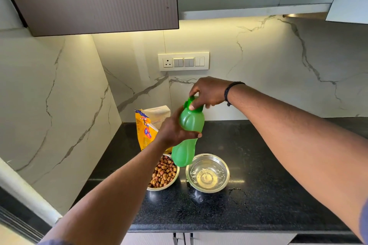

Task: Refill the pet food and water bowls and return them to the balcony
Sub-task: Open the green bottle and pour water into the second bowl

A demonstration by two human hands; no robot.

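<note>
left hand [175,131] wrapped round green bottle [188,135] mid-body, right hand [209,93] pinching its cap [194,103]. bottle hangs just above and between kibble bowl [164,174] and water bowl [208,173]. risk: cap loose, tilt drips onto kibble

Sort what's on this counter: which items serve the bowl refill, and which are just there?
Job items: green bottle, held by left hand, right hand on its cap; kibble bowl; water bowl; pet food bag.

Just there: switch panel; spilled water on the counter.
</note>
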